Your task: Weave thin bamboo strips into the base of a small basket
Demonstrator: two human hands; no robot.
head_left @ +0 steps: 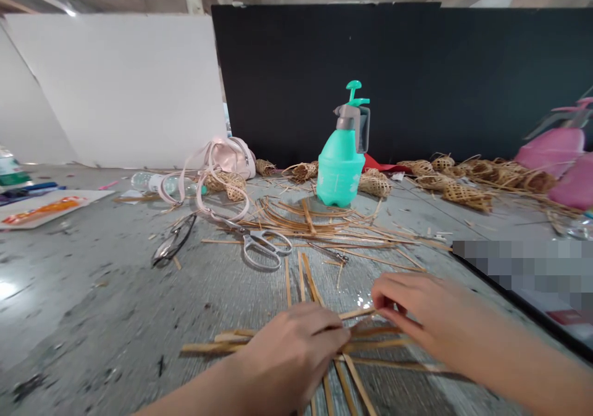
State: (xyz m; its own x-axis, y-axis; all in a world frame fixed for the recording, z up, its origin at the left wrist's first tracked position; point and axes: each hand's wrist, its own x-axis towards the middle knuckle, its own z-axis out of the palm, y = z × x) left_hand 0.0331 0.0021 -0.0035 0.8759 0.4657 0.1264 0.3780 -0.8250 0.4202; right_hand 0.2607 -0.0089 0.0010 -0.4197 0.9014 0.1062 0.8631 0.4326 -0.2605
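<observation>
Thin bamboo strips (375, 344) lie crossed on the grey table, some running sideways and others front to back. My left hand (296, 348) presses down over the crossing with its fingers bent together on the strips, and covers the middle of the weave. To the right, my right hand (398, 302) pinches the end of one sideways strip (356, 313) between thumb and fingers, slightly above the others. Behind the hands are grey-handled scissors (264, 249) and a pile of loose strips (296, 218).
A green spray bottle (340, 169) stands behind the pile. Woven pieces (467, 195) line the back, with a pink bag (236, 157), glasses (173, 241) and plastic bottle (162, 183) at left. A dark-edged flat object (523, 308) and pink sprayer (551, 150) are right.
</observation>
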